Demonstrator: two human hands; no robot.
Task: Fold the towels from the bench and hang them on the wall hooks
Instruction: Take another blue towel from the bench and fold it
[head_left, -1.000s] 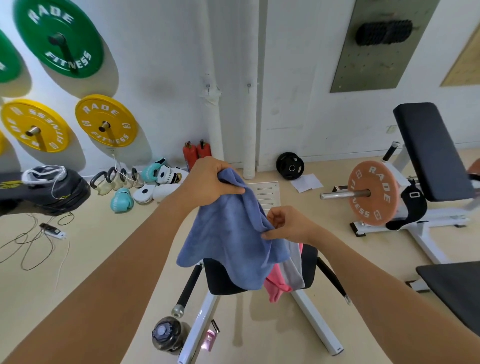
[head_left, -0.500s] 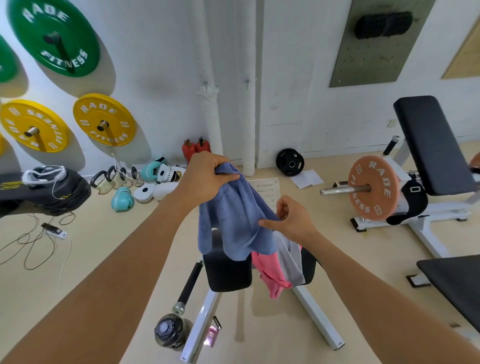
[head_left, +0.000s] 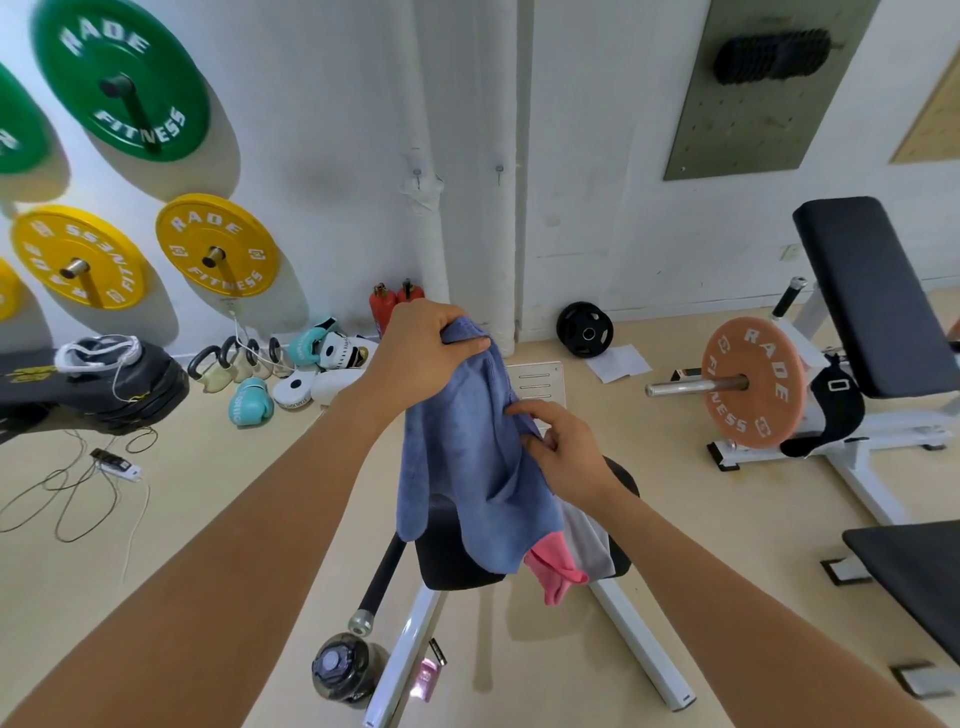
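Note:
A blue towel (head_left: 467, 457) hangs in the air above the black bench pad (head_left: 447, 551). My left hand (head_left: 421, 353) grips its top corner. My right hand (head_left: 566, 447) pinches the towel's right edge lower down. A pink towel (head_left: 556, 569) and a grey towel (head_left: 587, 540) lie draped over the bench's right side, partly hidden behind the blue one. Two small wall hooks (head_left: 417, 173) (head_left: 499, 169) stick out of the white wall straight ahead.
Green and yellow weight plates (head_left: 218, 247) hang on the wall at left. Kettlebells, boxing gloves (head_left: 249, 408) and cables lie on the floor. A water bottle (head_left: 337, 670) stands by the bench leg. Another bench with an orange plate (head_left: 748, 384) stands at right.
The blue towel has been gathered narrower and hangs longer. My right hand slid along its right edge, and my view has tilted slightly.

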